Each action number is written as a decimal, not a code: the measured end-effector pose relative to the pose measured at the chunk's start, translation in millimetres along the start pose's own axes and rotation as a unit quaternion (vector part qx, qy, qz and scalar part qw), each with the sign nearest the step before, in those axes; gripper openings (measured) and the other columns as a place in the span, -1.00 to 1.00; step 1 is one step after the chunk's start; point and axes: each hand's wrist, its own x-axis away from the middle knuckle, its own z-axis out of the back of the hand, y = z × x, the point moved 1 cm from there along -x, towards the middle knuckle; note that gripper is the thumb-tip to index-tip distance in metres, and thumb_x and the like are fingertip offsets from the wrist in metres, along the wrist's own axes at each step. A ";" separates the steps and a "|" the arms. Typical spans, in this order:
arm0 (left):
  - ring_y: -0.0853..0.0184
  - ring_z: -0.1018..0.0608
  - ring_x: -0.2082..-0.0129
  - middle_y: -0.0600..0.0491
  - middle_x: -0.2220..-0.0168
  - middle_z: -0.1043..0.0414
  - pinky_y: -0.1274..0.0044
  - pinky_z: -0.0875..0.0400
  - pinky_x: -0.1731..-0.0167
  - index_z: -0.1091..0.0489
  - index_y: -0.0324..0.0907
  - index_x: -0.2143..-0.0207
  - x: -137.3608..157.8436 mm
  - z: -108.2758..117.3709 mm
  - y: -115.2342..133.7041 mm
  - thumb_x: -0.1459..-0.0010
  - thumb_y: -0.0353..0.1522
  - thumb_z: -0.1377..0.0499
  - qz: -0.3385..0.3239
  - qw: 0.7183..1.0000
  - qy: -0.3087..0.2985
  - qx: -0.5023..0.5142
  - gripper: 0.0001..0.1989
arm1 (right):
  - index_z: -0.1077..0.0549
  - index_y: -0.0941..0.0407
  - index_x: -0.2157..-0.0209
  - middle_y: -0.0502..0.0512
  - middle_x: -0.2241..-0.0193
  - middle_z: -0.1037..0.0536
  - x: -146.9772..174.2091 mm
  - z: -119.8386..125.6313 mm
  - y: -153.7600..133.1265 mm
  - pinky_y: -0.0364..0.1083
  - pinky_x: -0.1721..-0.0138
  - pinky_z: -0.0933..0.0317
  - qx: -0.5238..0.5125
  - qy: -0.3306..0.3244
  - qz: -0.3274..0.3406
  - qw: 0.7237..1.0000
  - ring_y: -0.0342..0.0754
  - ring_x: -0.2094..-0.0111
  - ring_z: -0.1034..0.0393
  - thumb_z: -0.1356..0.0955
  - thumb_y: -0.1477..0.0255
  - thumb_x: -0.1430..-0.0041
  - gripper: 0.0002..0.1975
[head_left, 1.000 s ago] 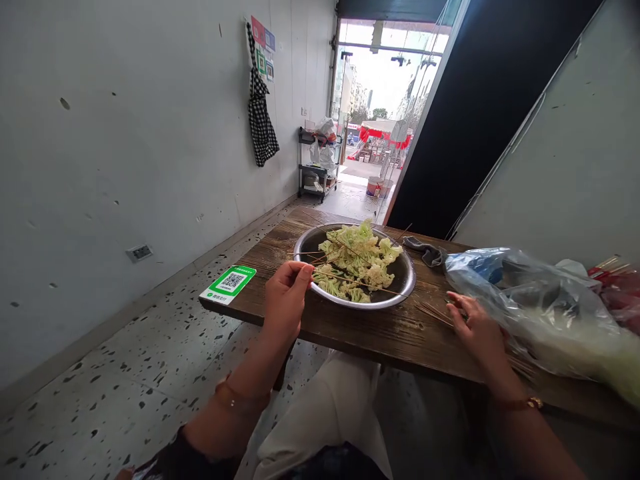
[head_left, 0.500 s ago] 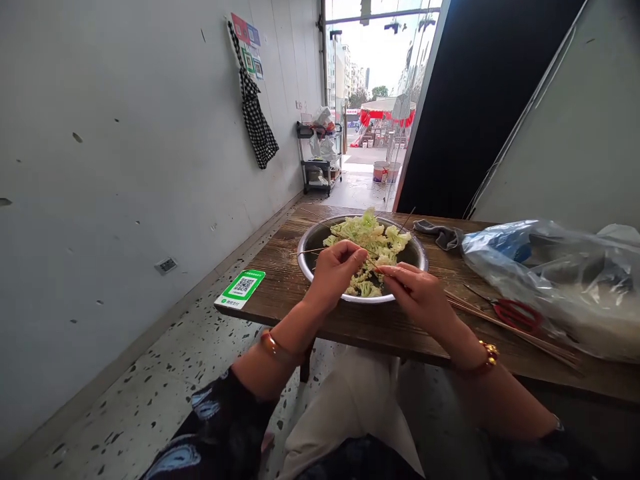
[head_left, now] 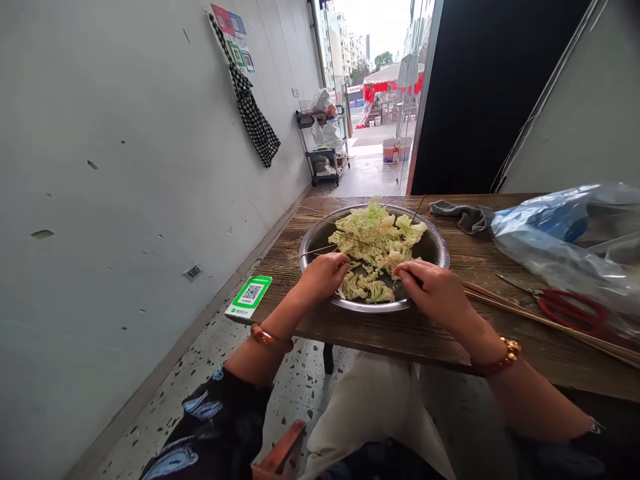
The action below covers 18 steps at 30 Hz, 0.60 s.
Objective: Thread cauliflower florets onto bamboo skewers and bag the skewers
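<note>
A metal basin (head_left: 439,250) on the wooden table holds pale green cauliflower florets (head_left: 370,230), with several thin wooden skewers lying across it. My left hand (head_left: 325,275) is over the basin's near left side, its fingers curled in a pinch; what lies between them is too small to make out. Over the near right side, my right hand (head_left: 430,285) has thumb and fingertips closed on a thin skewer (head_left: 369,241) that slants up and left over the florets. The far tip of this skewer is hard to follow.
Right of the basin lie loose skewers (head_left: 520,307), red-handled scissors (head_left: 575,310), a grey cloth (head_left: 467,217) and a clear plastic bag (head_left: 565,230). A green QR card (head_left: 250,297) sits at the table's left corner. Beyond stands a cart (head_left: 325,150) by the doorway.
My hands, close together over the florets before, are now apart, the left lower and further left, the right slightly to the right. The view has shifted a little.
</note>
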 end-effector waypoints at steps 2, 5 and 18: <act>0.31 -0.52 0.31 -0.02 0.30 -0.53 0.51 -0.33 0.30 -0.48 -0.19 0.28 -0.7 1.7 -1.4 -0.22 -0.36 -0.03 -0.003 1.000 -0.012 -0.008 -0.78 | -0.51 0.09 0.29 0.10 0.27 -0.62 3.6 3.1 -5.9 -0.07 0.23 -0.29 0.009 -0.011 0.000 1.000 0.01 0.25 -0.50 -0.23 0.41 -0.29 -0.78; 0.31 -0.52 0.30 -0.02 0.29 -0.53 0.51 -0.34 0.27 -0.47 -0.19 0.26 -0.9 6.3 -0.7 -0.22 -0.37 -0.03 -0.022 0.999 -0.043 -0.009 -0.78 | -0.51 0.10 0.30 0.10 0.30 -0.61 9.2 7.3 -12.4 -0.07 0.25 -0.29 0.002 -0.034 0.004 0.999 0.00 0.28 -0.50 -0.23 0.42 -0.29 -0.77; 0.24 -0.55 0.27 -0.08 0.31 -0.53 0.48 -0.36 0.26 -0.49 -0.21 0.28 -46.3 -6.1 13.1 -0.20 -0.43 0.00 -0.097 0.953 -0.239 -0.160 -0.75 | -0.49 0.09 0.30 0.10 0.32 -0.61 12.6 10.9 -13.0 -0.06 0.25 -0.32 -0.053 -0.016 -0.005 0.998 -0.01 0.31 -0.51 -0.23 0.46 -0.28 -0.79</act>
